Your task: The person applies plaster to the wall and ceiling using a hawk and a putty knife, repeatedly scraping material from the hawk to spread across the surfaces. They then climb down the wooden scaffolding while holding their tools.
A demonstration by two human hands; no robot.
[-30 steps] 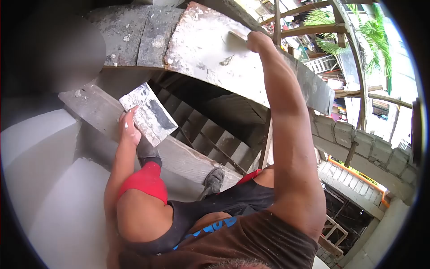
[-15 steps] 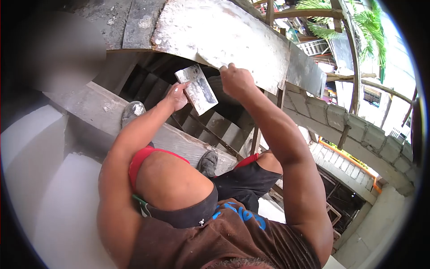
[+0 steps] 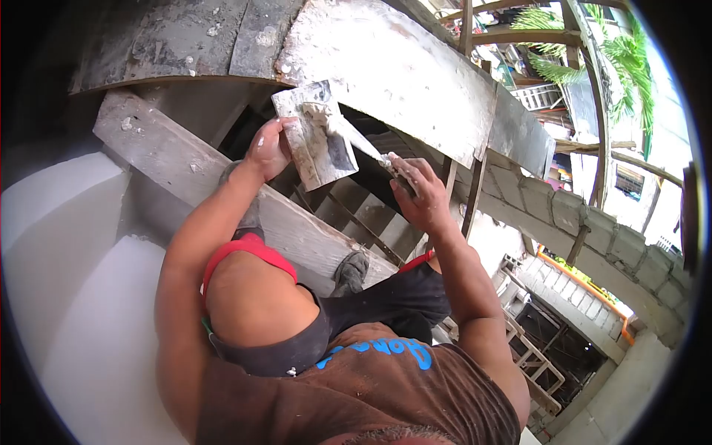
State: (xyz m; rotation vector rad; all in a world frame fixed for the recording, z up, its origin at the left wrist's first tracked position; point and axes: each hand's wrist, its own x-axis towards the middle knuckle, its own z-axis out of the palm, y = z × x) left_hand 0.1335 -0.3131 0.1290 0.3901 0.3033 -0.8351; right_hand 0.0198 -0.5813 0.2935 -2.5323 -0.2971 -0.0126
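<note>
My left hand (image 3: 268, 150) grips the lower left edge of a flat rectangular board (image 3: 308, 159), which is smeared with grey and white. A lump of white plaster (image 3: 320, 122) sits on the board. My right hand (image 3: 421, 191) is closed round the handle of a trowel (image 3: 360, 141), whose pale blade points up and left onto the plaster. Beyond both hands lies a white-coated panel (image 3: 400, 67) with a curved near edge.
Below my hands a wooden plank (image 3: 297, 230) runs diagonally, with a shoe (image 3: 350, 273) against it. Grey steps drop into a dark gap under the panel. A concrete block wall (image 3: 586, 222) and timber posts stand at the right, a white curved wall (image 3: 67, 200) at the left.
My right hand has come down from the white panel to beside the board, bringing the trowel blade onto it. A lump of plaster now shows on the board. The view has shifted slightly.
</note>
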